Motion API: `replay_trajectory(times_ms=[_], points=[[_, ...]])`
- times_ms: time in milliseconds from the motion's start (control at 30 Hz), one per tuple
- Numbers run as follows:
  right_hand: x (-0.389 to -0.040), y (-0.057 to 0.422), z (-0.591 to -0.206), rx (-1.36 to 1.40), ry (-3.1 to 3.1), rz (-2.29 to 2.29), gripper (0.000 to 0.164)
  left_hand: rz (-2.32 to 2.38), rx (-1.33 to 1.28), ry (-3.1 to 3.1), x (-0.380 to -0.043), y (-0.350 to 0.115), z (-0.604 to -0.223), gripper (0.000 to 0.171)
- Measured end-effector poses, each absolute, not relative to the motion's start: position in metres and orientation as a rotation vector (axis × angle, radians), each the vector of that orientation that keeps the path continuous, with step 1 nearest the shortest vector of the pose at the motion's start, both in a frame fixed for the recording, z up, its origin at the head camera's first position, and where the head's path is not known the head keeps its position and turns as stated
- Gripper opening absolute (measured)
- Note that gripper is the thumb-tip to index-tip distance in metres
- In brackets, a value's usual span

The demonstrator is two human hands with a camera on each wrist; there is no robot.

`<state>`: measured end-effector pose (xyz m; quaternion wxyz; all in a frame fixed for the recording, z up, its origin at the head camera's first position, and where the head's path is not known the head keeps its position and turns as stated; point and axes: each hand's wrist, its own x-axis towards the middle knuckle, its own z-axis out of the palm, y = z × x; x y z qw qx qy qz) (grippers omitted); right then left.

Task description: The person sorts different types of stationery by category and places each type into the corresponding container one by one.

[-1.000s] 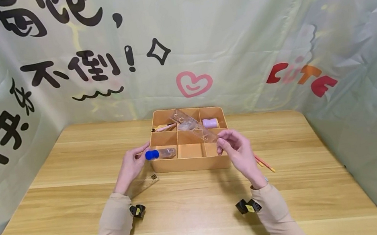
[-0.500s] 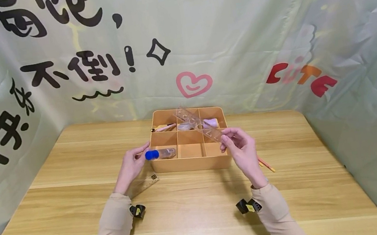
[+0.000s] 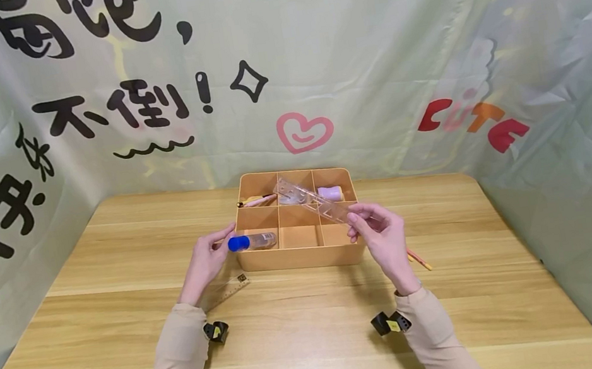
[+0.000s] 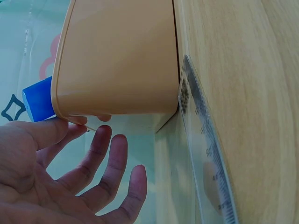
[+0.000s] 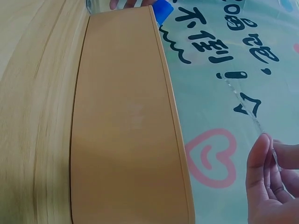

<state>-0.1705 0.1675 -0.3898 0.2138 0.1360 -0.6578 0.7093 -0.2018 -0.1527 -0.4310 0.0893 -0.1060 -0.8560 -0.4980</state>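
My right hand (image 3: 383,238) pinches one end of a clear patterned ruler (image 3: 306,199) between thumb and fingers. The ruler slants above the tan divided organizer box (image 3: 301,259), and the right wrist view catches it nearly edge-on. At the box's left side, my left hand (image 3: 209,256) touches the rim near the front corner. In the left wrist view, that hand's thumb (image 4: 51,132) is at the rim and its other fingers are spread and slightly bent. A clear tube with a blue cap (image 3: 251,241) lies in the front-left compartment, its cap jutting past the rim.
Pencils (image 3: 257,201) lie in the back-left compartment, and a lilac item (image 3: 330,194) sits in the back-right one. A clear measuring ruler (image 3: 233,287) lies on the wooden table (image 3: 307,336) by my left hand. Red-and-yellow pencils (image 3: 419,260) lie right of the box.
My right hand has shifted slightly right, carrying the ruler with it. The ruler's tilt has changed, and its far end now hangs a little lower. My left hand and the box have stayed put.
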Motion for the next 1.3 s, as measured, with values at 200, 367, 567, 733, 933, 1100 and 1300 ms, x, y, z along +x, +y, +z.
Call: replay_trajectory(times_ms=[200, 367, 567, 733, 933, 1100, 1300], points=[[-0.1704, 0.1704, -0.3897, 0.365, -1.886, 1.960, 0.017, -1.473, -0.324, -2.540, -0.2023, -0.1527, -0.4319, 0.031], [-0.1695, 0.1716, -0.3879, 0.346, -1.925, 1.974, 0.018, -1.473, -0.326, -2.540, -0.2028, -0.1530, -0.4321, 0.031], [-0.1692, 0.1723, -0.3864, 0.334, -1.918, 2.005, 0.019, -1.474, -0.323, -2.542, -0.2034, -0.1530, -0.4312, 0.031], [-0.1697, 0.1731, -0.3864, 0.328, -1.910, 2.013, 0.019, -1.467, -0.323, -2.547, -0.2034, -0.1524, -0.4303, 0.032], [-0.1694, 0.1739, -0.3874, 0.300, -1.924, 2.012, 0.019, -1.466, -0.315, -2.561, -0.2028, -0.1527, -0.4305, 0.032], [-0.1694, 0.1747, -0.3885, 0.275, -1.947, 1.971, 0.017, -1.451, -0.313, -2.561, -0.2021, -0.1523, -0.4305, 0.032], [-0.1689, 0.1751, -0.3888, 0.245, -1.922, 1.987, 0.017, -1.463, -0.309, -2.565, -0.2008, -0.1523, -0.4302, 0.032]])
